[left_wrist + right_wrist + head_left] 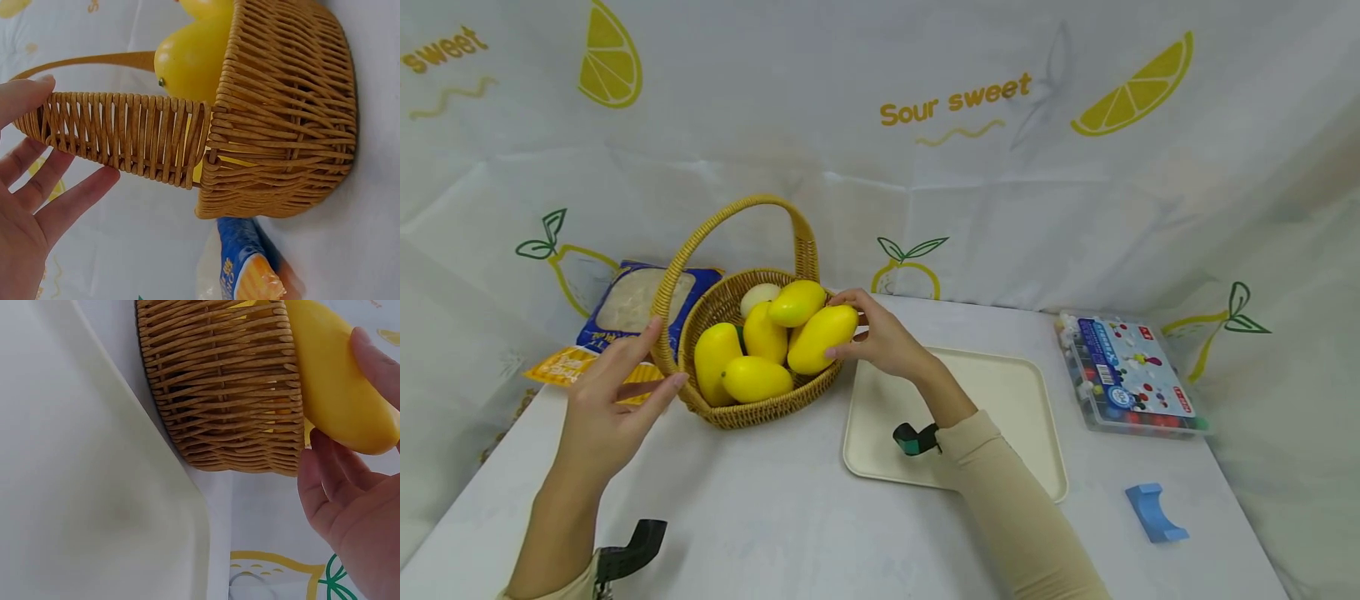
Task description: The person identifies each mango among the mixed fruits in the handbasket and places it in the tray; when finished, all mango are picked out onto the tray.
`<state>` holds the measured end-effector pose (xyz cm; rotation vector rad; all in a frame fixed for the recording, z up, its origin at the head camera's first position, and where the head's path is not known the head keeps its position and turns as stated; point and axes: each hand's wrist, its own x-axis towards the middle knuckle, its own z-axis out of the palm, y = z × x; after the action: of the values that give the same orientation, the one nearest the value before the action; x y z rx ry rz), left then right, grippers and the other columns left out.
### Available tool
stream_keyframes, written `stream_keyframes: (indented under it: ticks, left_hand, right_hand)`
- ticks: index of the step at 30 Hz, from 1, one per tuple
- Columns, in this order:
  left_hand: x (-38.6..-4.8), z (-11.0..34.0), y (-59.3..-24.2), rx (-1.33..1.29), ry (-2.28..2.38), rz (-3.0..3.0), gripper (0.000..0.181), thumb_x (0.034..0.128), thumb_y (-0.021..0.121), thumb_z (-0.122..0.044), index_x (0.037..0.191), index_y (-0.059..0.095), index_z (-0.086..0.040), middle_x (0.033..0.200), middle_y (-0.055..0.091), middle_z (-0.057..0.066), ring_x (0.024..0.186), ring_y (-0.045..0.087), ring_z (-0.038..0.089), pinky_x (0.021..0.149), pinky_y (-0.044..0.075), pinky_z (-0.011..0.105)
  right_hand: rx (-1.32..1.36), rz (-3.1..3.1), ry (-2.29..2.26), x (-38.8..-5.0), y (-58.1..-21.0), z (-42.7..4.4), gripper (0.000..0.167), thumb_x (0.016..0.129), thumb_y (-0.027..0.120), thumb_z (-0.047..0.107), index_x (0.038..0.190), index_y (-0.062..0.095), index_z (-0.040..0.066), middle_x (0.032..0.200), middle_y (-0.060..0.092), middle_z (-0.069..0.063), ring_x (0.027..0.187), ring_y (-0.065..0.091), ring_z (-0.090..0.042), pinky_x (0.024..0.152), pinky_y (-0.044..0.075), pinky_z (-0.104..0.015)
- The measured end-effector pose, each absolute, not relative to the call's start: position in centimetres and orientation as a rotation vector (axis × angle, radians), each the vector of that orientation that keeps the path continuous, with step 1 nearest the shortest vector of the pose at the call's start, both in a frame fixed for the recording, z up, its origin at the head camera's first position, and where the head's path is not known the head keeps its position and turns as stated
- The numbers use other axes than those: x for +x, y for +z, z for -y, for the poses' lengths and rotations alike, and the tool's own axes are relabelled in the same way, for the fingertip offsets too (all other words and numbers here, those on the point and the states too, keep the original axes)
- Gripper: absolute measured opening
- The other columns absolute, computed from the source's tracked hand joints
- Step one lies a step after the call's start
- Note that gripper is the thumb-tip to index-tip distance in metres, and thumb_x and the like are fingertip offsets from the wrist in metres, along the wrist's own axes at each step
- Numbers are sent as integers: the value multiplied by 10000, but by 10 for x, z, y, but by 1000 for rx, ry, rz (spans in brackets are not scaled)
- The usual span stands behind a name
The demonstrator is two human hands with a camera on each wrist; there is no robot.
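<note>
A wicker basket (752,412) with a tall arched handle (125,134) stands on the left of the white table. Several yellow mangoes (758,380) and one pale round fruit (760,296) lie in it. My left hand (606,408) holds the handle's near side loosely, thumb and fingertips at opposite edges. At the basket's right rim my right hand (887,337) grips a mango (337,381) between thumb and fingers. In the right wrist view this mango juts past the rim, and part of it is hidden in the basket.
Right of the basket lies a cream tray (1000,417), partly under the right forearm. A clear plastic box of coloured pieces (1131,375) and a blue curved block (1155,512) are farther right. A blue bag (696,287) and an orange packet (561,367) lie behind the left hand.
</note>
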<state>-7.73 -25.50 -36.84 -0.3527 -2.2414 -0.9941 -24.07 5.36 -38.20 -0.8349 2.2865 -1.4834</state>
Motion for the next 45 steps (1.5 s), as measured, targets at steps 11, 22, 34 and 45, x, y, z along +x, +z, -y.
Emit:
stream_keyframes:
  ticks: [11, 22, 34, 45]
  left_hand:
    - [-78, 254, -368, -357, -997, 2235, 826, 735, 768, 214, 1474, 536, -69, 1222, 503, -368, 1043, 520, -144, 821, 487, -14]
    - [-78, 255, -370, -358, -995, 2226, 827, 727, 773, 214, 1470, 542, -68, 1234, 510, -369, 1052, 526, -145, 819, 487, -14]
    - [-78, 254, -371, -366, -1014, 2219, 808, 740, 765, 211, 1467, 542, -61, 1219, 517, -356, 1039, 526, -132, 823, 490, -11]
    - [-79, 255, -373, -362, -1025, 2215, 805, 746, 763, 204, 1470, 539, -65, 1217, 522, -343, 1041, 528, -123, 825, 489, -12]
  right_hand:
    - [-820, -2191, -1635, -244, -371, -76, 623, 895, 787, 138, 1421, 456, 164, 1471, 461, -28, 1255, 555, -272, 1041, 559, -430]
    - [-809, -2127, -1749, -246, -356, -99, 661, 913, 749, 81, 1475, 409, 161, 1445, 489, -87, 1195, 572, -256, 978, 566, -258]
    - [-690, -2047, -1824, -249, -362, -132, 676, 972, 656, 75, 1525, 319, 268, 1434, 444, -94, 1158, 650, -252, 989, 593, -316]
    - [-643, -2020, -1770, -247, -379, -143, 574, 1022, 532, 104, 1544, 342, 247, 1530, 360, -33, 1134, 602, -207, 1014, 571, -411]
